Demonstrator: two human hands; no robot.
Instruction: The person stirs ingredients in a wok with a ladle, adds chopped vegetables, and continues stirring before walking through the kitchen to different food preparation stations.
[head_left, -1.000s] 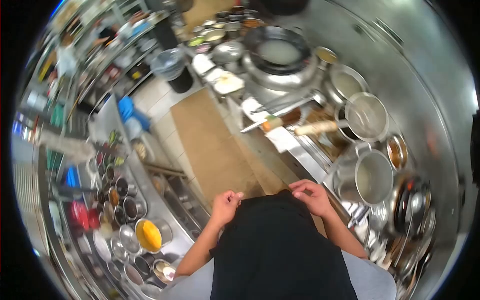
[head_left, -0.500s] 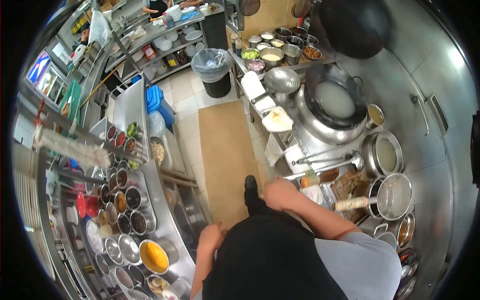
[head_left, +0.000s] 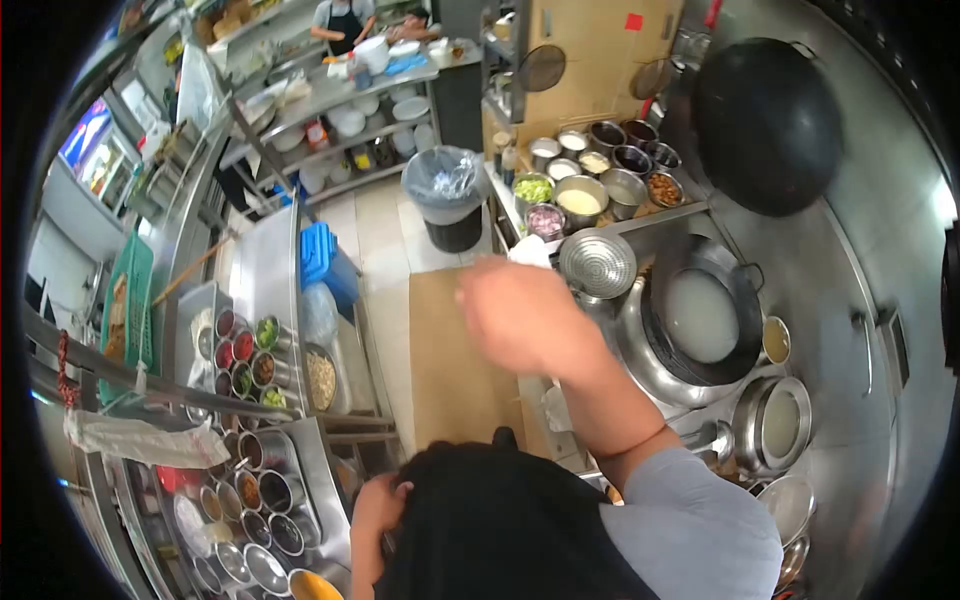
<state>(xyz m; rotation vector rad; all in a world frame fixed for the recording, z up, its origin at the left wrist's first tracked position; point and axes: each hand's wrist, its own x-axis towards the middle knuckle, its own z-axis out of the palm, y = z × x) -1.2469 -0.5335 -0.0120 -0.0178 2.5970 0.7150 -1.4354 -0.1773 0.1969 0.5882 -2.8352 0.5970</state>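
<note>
My right hand is raised in front of me over the brown floor mat, its back toward the camera. The fingers are curled in, and anything inside them is hidden. Low at the left, my left hand is against the side of my black apron, thumb by the cloth and most fingers out of sight. Beyond my right hand are a perforated metal strainer and a black wok with cloudy liquid.
A counter on the left carries several metal containers of ingredients. Ingredient pots stand beyond the wok, and a large black wok hangs on the right. A lined bin and a blue bin are ahead. A person stands at the back.
My right hand has risen and moved forward from beside my apron. My left hand has shifted left and down. The view has tilted up, showing more of the back of the kitchen.
</note>
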